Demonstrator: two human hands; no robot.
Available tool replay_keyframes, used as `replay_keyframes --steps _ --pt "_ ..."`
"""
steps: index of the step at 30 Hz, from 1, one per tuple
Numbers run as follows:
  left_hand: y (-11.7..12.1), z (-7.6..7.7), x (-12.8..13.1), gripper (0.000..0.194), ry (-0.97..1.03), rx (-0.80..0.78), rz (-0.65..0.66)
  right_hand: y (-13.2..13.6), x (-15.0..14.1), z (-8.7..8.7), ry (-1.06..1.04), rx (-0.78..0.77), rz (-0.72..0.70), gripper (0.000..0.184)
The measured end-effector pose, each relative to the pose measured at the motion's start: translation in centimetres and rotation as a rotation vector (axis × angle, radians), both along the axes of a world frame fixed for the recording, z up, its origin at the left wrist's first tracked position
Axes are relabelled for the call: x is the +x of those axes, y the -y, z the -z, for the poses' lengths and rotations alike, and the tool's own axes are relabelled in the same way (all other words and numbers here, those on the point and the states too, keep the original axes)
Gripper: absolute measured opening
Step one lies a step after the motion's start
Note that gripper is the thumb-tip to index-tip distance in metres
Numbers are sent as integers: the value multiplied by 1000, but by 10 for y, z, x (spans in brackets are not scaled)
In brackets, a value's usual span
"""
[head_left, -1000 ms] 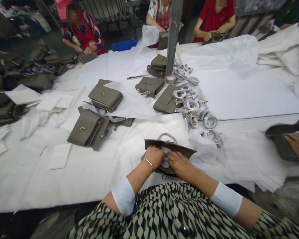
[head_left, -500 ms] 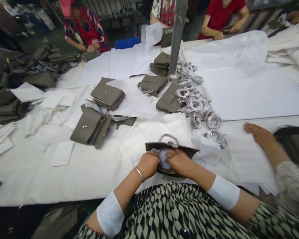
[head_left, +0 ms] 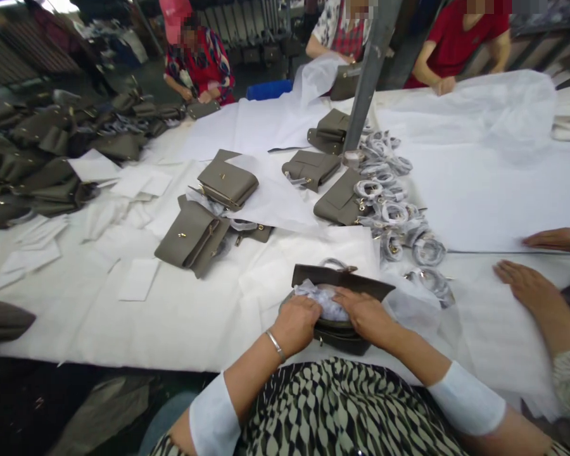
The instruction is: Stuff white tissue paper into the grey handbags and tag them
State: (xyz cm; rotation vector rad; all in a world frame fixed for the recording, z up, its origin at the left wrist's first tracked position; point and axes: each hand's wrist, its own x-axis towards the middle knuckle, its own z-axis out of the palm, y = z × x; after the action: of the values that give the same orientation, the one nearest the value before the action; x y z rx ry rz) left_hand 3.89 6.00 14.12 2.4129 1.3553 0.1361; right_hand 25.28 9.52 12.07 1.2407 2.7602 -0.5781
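Observation:
An olive handbag [head_left: 344, 343] lies before me at the table's near edge, its dark flap [head_left: 361, 283] folded back to the far side and its mouth open. Crumpled pale stuffing paper [head_left: 327, 300] bulges from the mouth. My left hand [head_left: 298, 320], with a bangle at the wrist, has its curled fingers on the paper's left side. On the paper's right side, my right hand [head_left: 363, 310] presses with bent fingers. The fingertips of both hands are partly hidden. A thin wrapped handle [head_left: 335, 262] shows behind the flap.
Several olive bags [head_left: 190, 237] lie ahead and left. Wrapped coiled straps [head_left: 394, 212] heap beside a metal post [head_left: 370, 82]. White sheets [head_left: 139, 279] lie at left, more bags [head_left: 42, 152] beyond. A co-worker's hands [head_left: 527, 285] are at right; other people work across the table.
The stuffing paper stands higher in the bag's mouth, and my hands are less deep in it. The view has shifted left. A second co-worker's hand now shows at right.

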Motion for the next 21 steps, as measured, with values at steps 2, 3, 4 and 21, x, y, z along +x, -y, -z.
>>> replay_keyframes --steps 2,3,4,21 --pt "1 4 -12 25 100 21 -74 2 14 4 -89 15 42 47" --pt "1 6 -18 26 157 37 -114 4 20 6 -133 29 52 42" --pt "0 9 -23 26 208 53 -147 6 25 8 -173 40 54 37" --pt "4 26 -46 16 594 -116 -364 -21 14 -2 58 -62 -7 32"
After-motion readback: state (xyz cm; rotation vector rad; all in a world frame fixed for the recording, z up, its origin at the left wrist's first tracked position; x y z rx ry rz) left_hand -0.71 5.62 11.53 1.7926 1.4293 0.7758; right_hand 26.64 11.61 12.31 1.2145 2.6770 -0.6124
